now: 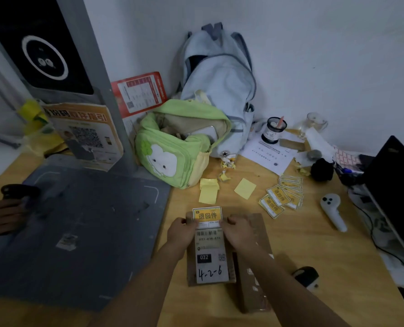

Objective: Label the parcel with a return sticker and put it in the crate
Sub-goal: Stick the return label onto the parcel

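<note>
A brown cardboard parcel [253, 256] lies on the wooden table in front of me, with a white shipping label [210, 258] marked "4-2-6" on its top. A yellow return sticker [207, 215] sits at the parcel's far edge, just above the white label. My left hand [183, 228] pinches the sticker's lower left corner. My right hand [237, 230] pinches its lower right corner. A fanned pile of the same yellow stickers [282, 197] lies to the right. No crate is in view.
A grey scanner mat [78, 223] covers the table's left half, where another person's hand [2, 215] holds a black scanner. A green bag [179, 147] and pale backpack [220, 90] stand behind. Yellow backing scraps [244, 188], a white controller [333, 211] and a laptop [394, 185] lie right.
</note>
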Demonstrator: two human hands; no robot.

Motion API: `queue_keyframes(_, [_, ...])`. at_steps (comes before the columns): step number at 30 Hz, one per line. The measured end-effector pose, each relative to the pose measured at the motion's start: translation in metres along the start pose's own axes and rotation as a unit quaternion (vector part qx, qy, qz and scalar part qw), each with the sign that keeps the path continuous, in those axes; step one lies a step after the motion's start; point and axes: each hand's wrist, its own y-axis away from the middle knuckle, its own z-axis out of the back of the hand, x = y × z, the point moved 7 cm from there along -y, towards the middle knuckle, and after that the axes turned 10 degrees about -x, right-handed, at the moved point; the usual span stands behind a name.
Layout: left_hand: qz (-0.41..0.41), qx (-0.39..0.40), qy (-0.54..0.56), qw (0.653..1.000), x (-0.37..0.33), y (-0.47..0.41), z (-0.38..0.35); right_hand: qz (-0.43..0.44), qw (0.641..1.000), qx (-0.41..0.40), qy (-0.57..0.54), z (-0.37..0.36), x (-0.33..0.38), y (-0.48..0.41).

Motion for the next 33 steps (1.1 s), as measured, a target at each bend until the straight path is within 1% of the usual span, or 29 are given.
queue_keyframes(4, [-0.015, 0.000, 0.050, 0.999, -0.032, 0.007, 0.010, 0.039, 0.998, -0.016, -0.039, 0.022, 0.027, 0.000])
queue_keyframes(10, [-0.072, 0.013, 0.119, 0.990, -0.095, 0.028, 0.017, 0.010, 0.991, -0.076, -0.111, 0.065, 0.056, -0.010])
queue_keyframes(16, [-0.131, 0.009, 0.163, 0.978, -0.158, 0.057, 0.018, 0.019, 0.981, -0.089, -0.173, 0.114, 0.094, -0.010])
queue_keyframes(21, [-0.182, 0.005, 0.199, 0.963, -0.214, 0.089, 0.024, 0.066, 0.972, -0.097, -0.203, 0.159, 0.135, 0.001])
queue_keyframes(25, [-0.217, 0.009, 0.206, 0.954, -0.256, 0.115, 0.030, 0.092, 0.964, -0.107, -0.223, 0.189, 0.163, 0.010])
queue_keyframes(29, [-0.267, 0.016, 0.213, 0.940, -0.297, 0.146, 0.027, 0.124, 0.952, -0.152, -0.236, 0.236, 0.185, 0.020])
queue_keyframes(33, [-0.304, 0.039, 0.209, 0.929, -0.330, 0.174, 0.013, 0.152, 0.940, -0.209, -0.221, 0.283, 0.201, 0.037])
